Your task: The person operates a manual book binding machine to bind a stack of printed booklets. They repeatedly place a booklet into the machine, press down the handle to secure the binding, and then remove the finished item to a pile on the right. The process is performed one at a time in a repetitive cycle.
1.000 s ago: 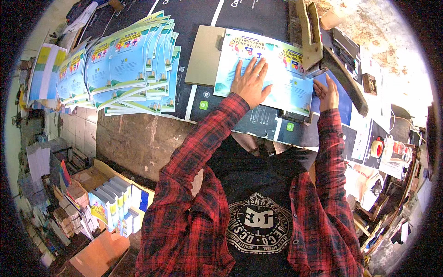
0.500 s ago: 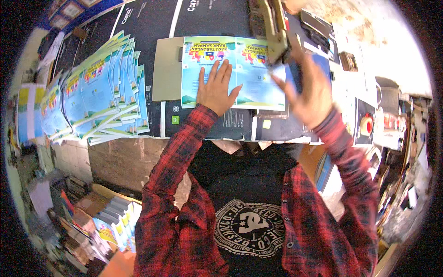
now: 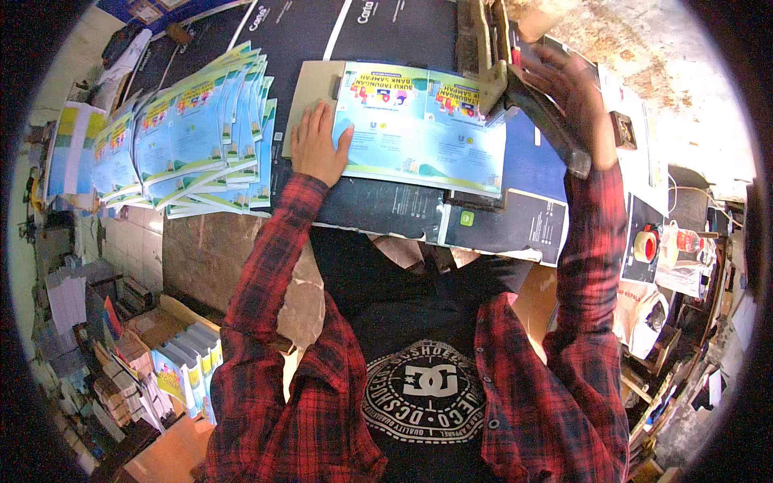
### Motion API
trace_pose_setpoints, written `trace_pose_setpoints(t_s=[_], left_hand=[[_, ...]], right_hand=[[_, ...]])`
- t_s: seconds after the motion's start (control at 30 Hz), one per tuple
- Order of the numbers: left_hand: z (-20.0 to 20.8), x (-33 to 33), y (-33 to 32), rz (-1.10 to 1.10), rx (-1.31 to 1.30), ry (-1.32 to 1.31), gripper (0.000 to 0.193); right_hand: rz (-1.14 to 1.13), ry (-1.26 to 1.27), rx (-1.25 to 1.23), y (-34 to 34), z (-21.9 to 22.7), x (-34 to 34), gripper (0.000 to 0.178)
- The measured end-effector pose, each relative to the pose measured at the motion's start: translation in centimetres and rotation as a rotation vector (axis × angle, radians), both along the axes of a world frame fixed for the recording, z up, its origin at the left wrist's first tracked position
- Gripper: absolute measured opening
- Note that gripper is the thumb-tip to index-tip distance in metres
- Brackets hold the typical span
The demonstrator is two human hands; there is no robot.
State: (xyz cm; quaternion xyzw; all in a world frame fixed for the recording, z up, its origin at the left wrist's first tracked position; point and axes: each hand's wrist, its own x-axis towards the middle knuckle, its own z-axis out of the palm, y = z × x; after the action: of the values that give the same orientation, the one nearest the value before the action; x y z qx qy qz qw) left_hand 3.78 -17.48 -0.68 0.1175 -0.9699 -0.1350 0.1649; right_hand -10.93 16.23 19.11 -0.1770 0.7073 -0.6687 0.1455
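An opened-out booklet [image 3: 394, 137], printed in light blue, green and yellow, lies flat on the table, its right part under the head of a long beige metal stapler-like machine [image 3: 491, 76]. My left hand [image 3: 320, 149] rests flat, fingers outstretched, on a beige board [image 3: 318, 80] at the booklet's left edge. My right hand [image 3: 573, 92] is beside the machine's dark lever [image 3: 555, 133], fingers apart and curved above its upper part. It does not look closed round the lever. What lies beneath the machine's head is hidden.
Fanned piles of matching booklets [image 3: 181, 137] stand on the table's left, beside a banded bundle [image 3: 72, 153]. A roll of red tape [image 3: 645, 245] lies at the right. Below left are a box of upright books [image 3: 189, 362] and paper stacks.
My left hand has slid left off the booklet onto the beige board. My right hand has moved up and away to the lever's right side. The view has shifted somewhat.
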Motion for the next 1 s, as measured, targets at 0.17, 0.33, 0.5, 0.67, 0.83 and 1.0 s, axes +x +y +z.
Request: trace_pose_setpoints(t_s=[0.17, 0.33, 0.5, 0.67, 0.83, 1.0], left_hand=[[0.2, -4.7, 3.8, 0.227, 0.229, 0.108, 0.051], [2.2, -1.4, 4.1, 0.337, 0.899, 0.276, 0.031], [9.4, -0.2, -8.4, 0.129, 0.856, 0.352, 0.023], [15.9, 7.9, -36.5, 0.595, 0.035, 0.333, 0.027], [21.9, 5.9, -22.3, 0.227, 0.638, 0.788, 0.019], [13.7, 4.0, -0.6, -0.211, 0.646, 0.291, 0.025]], right_hand=[[-0.565, 0.486, 0.446, 4.9, -13.6, -2.3, 0.051], [-0.565, 0.163, 0.3, 3.6, -19.4, 7.8, 0.059], [-0.53, 0.262, 0.318, 7.9, -16.2, 10.8, 0.062], [-0.436, 0.161, 0.199, 11.4, -17.0, 13.6, 0.054], [-0.358, 0.124, 0.317, 6.6, -13.4, 19.9, 0.056], [-0.024, 0.152, 0.244, -2.6, -8.8, 22.6, 0.066]])
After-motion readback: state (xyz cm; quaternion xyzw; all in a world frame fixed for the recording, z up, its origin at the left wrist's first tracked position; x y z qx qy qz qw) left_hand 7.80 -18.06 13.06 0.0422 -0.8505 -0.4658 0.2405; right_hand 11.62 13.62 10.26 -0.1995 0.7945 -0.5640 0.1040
